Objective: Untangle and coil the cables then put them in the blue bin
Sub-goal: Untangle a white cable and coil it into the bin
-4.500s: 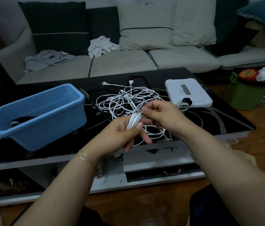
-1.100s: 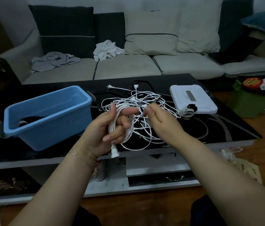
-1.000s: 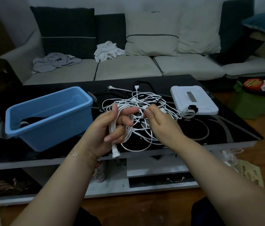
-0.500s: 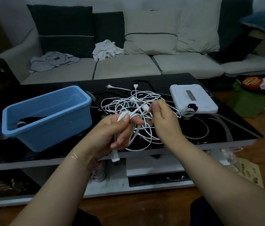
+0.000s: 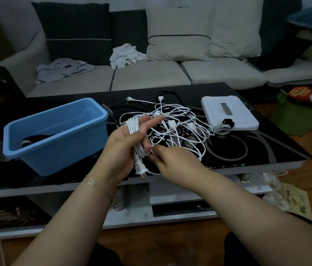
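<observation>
Fingers [image 5: 152,120] of the left hand [image 5: 126,143] are stretching out with the white cable [image 5: 135,131] looping around them.

Right hand [image 5: 172,162] is pinching the free strand just beside the coil, above the counter's [image 5: 266,150] near edge, its fingers curling together on it. A plug [image 5: 140,168] is dangling below the left palm. This cable is looking light, limp and springy, so loops are likely slipping off unless pinched at the bundle's middle. Its remaining length is trailing into the white tangle [image 5: 178,127] lying mid-counter, where snagging seems probable. Blue bin [image 5: 55,135] is sitting at the counter's left end, open-topped, something dark lying inside; the path leftward is looking open. A white box [image 5: 228,114] is crowding the right side.
</observation>
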